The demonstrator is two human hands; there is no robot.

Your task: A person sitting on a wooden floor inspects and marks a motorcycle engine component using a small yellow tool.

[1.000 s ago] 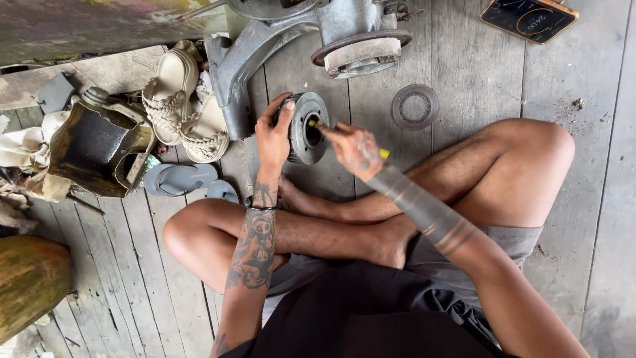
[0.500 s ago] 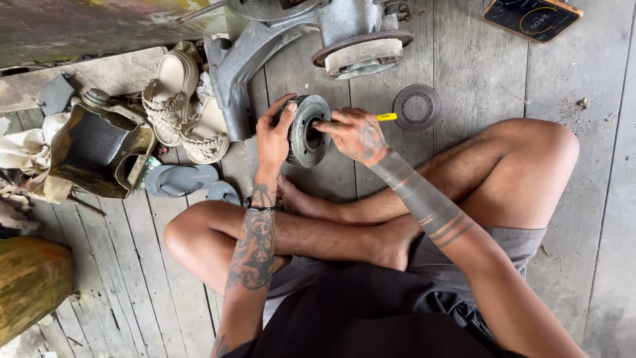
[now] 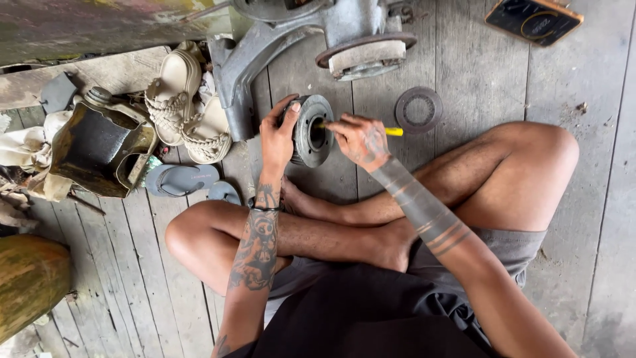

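Metal round part point(image 3: 313, 130) stands on the floor, left hand point(image 3: 278, 136) gripping its rim. Right hand point(image 3: 361, 139) pinches a yellow tool point(image 3: 393, 131), poking the middle hole; steady holding seems needed.

Grey round metal hub point(image 3: 313, 130) on edge, yellow-handled tool point(image 3: 391, 131) inside

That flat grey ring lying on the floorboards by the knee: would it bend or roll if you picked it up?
The flat ring looks like thin metal, so it is probably stiff and fairly light. Lying flat on the wooden floor, it is unlikely to roll unless stood on edge. Being so flat, its edge may be awkward to lift.
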